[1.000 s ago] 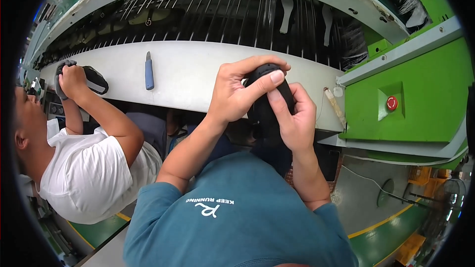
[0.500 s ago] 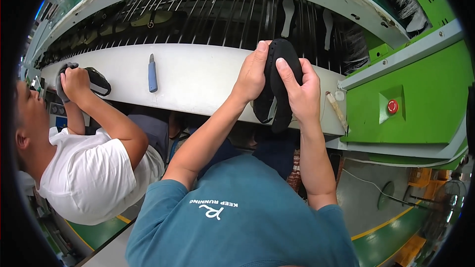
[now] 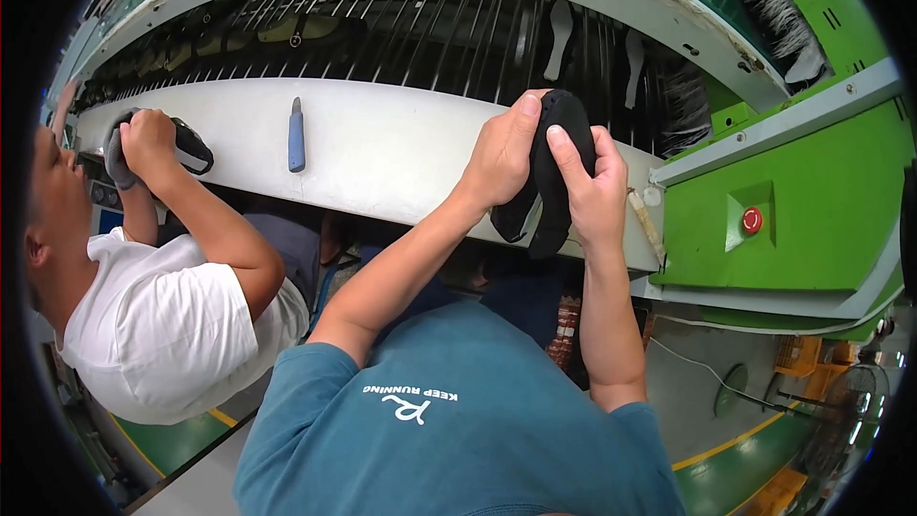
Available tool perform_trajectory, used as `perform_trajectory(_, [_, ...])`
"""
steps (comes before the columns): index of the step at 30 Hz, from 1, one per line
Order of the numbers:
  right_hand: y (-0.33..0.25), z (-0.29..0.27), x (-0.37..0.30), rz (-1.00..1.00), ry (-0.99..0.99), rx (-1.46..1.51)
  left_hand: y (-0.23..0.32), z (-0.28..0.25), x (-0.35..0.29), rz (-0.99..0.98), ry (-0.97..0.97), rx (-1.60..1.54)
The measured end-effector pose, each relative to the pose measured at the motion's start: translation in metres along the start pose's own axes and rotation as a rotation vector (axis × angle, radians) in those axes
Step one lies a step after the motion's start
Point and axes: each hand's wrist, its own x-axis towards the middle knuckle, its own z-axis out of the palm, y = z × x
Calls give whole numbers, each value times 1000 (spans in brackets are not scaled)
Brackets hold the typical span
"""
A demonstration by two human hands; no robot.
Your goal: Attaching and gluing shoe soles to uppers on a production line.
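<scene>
Your left hand (image 3: 501, 158) and right hand (image 3: 596, 193) both clasp the black shoe (image 3: 548, 193), over the near edge of the surface (image 3: 382, 148) — best keep pressure even, no twisting.

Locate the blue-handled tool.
In the head view, the blue-handled tool lies at left on the white ledge, between the coworker's hand and the person's left hand.

The shoe piece (image 3: 550, 205) is black, the knife handle (image 3: 296, 144) blue, the ledge (image 3: 382, 148) white, the machine housing (image 3: 807, 239) green.
</scene>
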Motion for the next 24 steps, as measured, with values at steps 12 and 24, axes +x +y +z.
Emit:
perform_trajectory(12, [1, 1, -49, -75, -30, -70, 14, -16, -43, 228, -88, 169])
perform_trajectory(24, [15, 12, -57, -354, -184, -79, 43, -46, -78, 220, 31, 118])
